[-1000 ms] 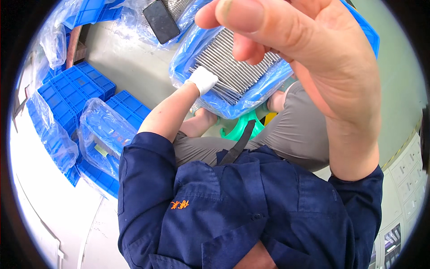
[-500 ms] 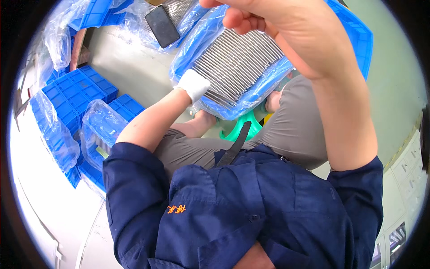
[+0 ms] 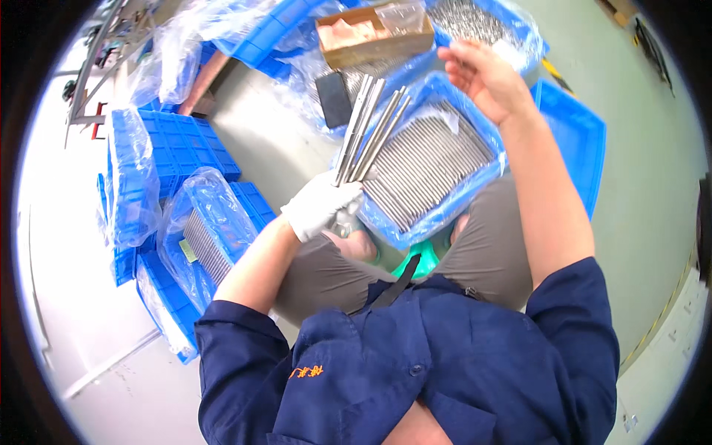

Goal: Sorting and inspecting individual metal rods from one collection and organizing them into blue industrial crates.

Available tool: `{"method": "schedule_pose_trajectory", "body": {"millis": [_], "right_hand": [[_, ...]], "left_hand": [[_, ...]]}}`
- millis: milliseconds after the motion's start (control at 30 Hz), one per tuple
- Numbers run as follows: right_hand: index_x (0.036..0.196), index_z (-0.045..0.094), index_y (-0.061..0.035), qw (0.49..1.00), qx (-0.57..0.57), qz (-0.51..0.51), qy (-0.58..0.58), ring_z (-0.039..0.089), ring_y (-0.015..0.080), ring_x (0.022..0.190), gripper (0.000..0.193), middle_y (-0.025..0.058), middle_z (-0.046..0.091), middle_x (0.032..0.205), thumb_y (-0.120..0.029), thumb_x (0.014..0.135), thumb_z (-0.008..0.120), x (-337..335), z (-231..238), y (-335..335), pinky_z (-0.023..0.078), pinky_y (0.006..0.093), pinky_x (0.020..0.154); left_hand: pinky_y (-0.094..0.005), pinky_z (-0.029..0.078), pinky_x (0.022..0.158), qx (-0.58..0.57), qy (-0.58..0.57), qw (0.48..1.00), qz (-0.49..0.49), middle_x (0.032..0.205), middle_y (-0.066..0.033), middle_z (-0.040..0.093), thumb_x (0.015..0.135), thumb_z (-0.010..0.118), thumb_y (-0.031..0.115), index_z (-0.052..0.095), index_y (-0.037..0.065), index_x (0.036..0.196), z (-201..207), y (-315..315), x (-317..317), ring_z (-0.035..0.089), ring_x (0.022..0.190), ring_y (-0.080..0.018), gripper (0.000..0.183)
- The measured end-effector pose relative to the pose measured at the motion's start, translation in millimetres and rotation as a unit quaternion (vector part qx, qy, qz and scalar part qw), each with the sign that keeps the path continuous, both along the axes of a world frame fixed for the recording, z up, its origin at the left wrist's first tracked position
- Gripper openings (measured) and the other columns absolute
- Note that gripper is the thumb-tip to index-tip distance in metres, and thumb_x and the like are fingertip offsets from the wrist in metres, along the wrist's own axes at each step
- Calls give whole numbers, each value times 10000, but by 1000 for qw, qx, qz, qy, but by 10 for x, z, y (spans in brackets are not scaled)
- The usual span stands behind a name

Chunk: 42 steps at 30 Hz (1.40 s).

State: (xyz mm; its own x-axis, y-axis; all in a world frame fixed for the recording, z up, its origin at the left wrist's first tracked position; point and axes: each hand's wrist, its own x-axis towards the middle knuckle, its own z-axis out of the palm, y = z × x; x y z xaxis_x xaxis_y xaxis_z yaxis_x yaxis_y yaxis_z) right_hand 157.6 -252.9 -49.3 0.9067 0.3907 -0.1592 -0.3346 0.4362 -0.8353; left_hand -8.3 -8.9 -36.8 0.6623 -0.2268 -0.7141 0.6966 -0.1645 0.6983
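Observation:
My left hand [image 3: 322, 205], in a white glove, grips the lower ends of several shiny metal rods [image 3: 368, 133]. They fan upward from the fist, over the left edge of a blue plastic-lined bin. In that bin, more metal rods [image 3: 434, 159] lie side by side in a neat layer, with a scrap of clear plastic on top. Bare and raised, my right hand [image 3: 486, 78] is above the bin's far right corner. Its fingers are loosely curled and apart, with nothing seen in them.
A black phone [image 3: 334, 99] lies left of the bin, near a cardboard box [image 3: 374, 37]. Another lined bin of metal pieces [image 3: 475, 26] stands at the back. An empty blue crate [image 3: 575, 141] sits right; stacked blue crates [image 3: 178, 148] and a rod-filled bin [image 3: 208, 237] stand left.
My left hand now shows a bunch of rods held upright; earlier it was at the bin's left edge. My right hand has moved farther out, and the view takes in more at the back.

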Motion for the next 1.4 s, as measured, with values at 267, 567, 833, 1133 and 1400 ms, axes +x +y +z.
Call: {"method": "schedule_pose_trajectory", "body": {"millis": [267, 567, 833, 1133, 1400], "right_hand": [[980, 557, -45, 975, 23, 196, 104, 309, 36, 474, 197, -57, 384, 600, -173, 853, 478, -539, 210, 387, 255, 173, 407], [1108, 495, -13, 961, 60, 258, 74, 302, 36, 502, 339, -54, 392, 638, -26, 771, 458, -565, 441, 546, 256, 162, 443], [709, 494, -109, 979, 15, 196, 57, 330, 32, 493, 213, -61, 422, 623, -276, 839, 521, -652, 178, 853, 277, 173, 452], [617, 433, -93, 994, 35, 65, -77, 320, 70, 504, 362, -17, 385, 580, -327, 890, 397, -479, 185, 726, 271, 217, 449], [699, 514, -98, 995, -95, 14, -1, 348, 42, 483, 303, -38, 401, 583, -346, 864, 454, -237, 177, 546, 267, 182, 418]], "left_hand": [[-195, 373, 462, -204, -114, 966, 112, 645, -22, 510, 805, 518, 203, 507, 38, 932, 208, -223, -23, 457, 502, -85, 209], [-206, 390, 478, -205, -117, 961, 142, 680, -45, 556, 794, 543, 181, 522, 46, 853, 297, -184, -37, 484, 528, -90, 149], [-201, 381, 439, -222, -74, 966, 109, 717, -48, 564, 730, 630, 332, 498, 57, 1002, 156, -131, 26, 491, 513, -91, 409], [-205, 416, 476, -175, -120, 966, 149, 749, -62, 572, 763, 590, 268, 451, 31, 1128, 132, -78, 133, 517, 559, -87, 456], [-205, 305, 383, -3, -196, 967, 166, 643, -19, 509, 816, 512, 289, 492, 37, 936, 234, -63, 86, 374, 416, -66, 280]]}}
